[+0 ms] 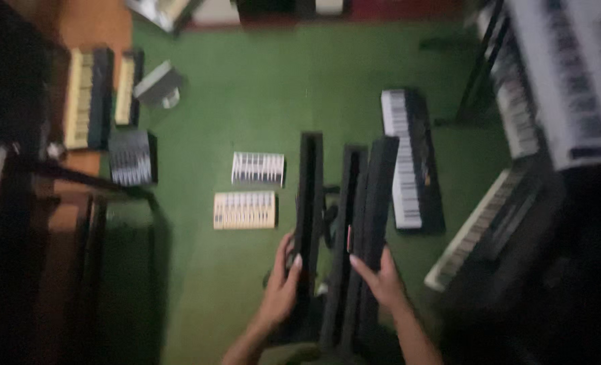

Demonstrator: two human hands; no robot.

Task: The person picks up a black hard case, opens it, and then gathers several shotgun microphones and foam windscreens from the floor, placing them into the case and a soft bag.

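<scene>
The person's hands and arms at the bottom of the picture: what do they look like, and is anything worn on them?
Both forearms are bare up to the frame edge: no sleeves show. The left hand and the right hand wear no gloves, and no watch or bracelet can be made out at the wrists. The fingernails look pale and fairly long. The picture is motion-blurred, so rings or small marks cannot be told.

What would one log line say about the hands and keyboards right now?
left hand: grips upright black keyboard | right hand: on second upright keyboard | floor: green carpet, small key sections | picture blurred
</scene>
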